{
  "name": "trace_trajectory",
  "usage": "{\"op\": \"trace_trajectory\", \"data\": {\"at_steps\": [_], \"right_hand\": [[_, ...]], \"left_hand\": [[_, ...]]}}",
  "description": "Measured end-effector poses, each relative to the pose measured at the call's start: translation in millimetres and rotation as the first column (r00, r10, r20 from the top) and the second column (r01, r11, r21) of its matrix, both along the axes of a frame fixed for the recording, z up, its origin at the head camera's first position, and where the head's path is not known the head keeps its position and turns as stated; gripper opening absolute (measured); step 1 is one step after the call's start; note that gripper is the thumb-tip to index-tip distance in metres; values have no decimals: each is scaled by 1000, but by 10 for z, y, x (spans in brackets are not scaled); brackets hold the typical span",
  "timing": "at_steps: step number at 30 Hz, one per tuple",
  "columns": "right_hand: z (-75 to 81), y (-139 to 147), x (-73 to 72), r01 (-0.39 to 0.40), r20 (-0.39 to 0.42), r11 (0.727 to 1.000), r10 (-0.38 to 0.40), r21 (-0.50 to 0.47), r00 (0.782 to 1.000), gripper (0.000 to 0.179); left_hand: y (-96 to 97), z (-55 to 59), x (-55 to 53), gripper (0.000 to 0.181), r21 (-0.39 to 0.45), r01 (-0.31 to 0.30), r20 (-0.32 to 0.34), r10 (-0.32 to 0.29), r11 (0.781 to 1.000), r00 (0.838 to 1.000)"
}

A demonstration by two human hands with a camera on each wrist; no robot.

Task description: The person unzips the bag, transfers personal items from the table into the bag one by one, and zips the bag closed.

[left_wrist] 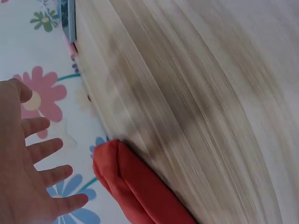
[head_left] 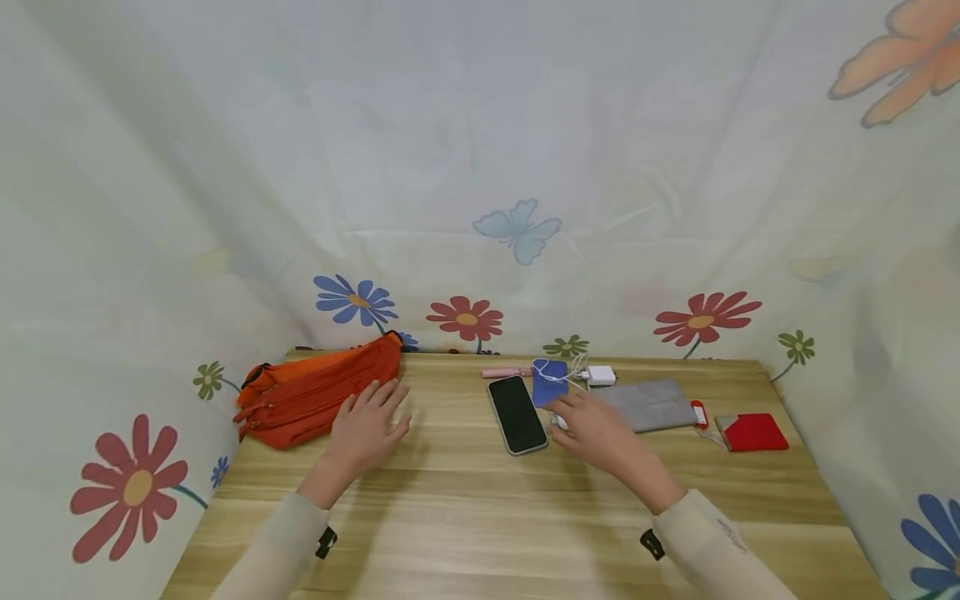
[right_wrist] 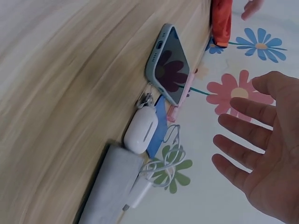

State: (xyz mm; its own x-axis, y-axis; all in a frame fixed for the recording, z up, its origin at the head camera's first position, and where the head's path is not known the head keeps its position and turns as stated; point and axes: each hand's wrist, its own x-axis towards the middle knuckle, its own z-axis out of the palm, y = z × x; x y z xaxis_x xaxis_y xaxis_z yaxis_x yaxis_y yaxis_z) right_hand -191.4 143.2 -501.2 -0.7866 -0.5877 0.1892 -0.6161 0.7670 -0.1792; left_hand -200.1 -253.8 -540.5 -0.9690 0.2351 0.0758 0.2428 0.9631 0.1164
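Observation:
My left hand hovers with spread fingers beside the front right side of an orange-red zippered bag; in the left wrist view its fingers hold nothing. My right hand is also empty, fingers apart, above the small items at the table's centre right. Just left of it a smartphone lies screen up. Partly hidden under the right hand in the head view, a white earbud case with a metal clip shows whole in the right wrist view. Beside it lies a grey fabric pouch.
Behind the phone are a pink stick-shaped item, a blue flat item and a white charger with a looped cable. Farther right lie a small red tag and a red wallet-like item. Flower-printed curtain borders the wooden table.

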Motion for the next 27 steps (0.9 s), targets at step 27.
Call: {"op": "trace_trajectory", "data": {"at_steps": [27], "right_hand": [[51,-810,-345,-108,41,994,109,-26,993,32]], "left_hand": [[-1027,-41,-356,75,-30,-282,192,282,959,940]]}}
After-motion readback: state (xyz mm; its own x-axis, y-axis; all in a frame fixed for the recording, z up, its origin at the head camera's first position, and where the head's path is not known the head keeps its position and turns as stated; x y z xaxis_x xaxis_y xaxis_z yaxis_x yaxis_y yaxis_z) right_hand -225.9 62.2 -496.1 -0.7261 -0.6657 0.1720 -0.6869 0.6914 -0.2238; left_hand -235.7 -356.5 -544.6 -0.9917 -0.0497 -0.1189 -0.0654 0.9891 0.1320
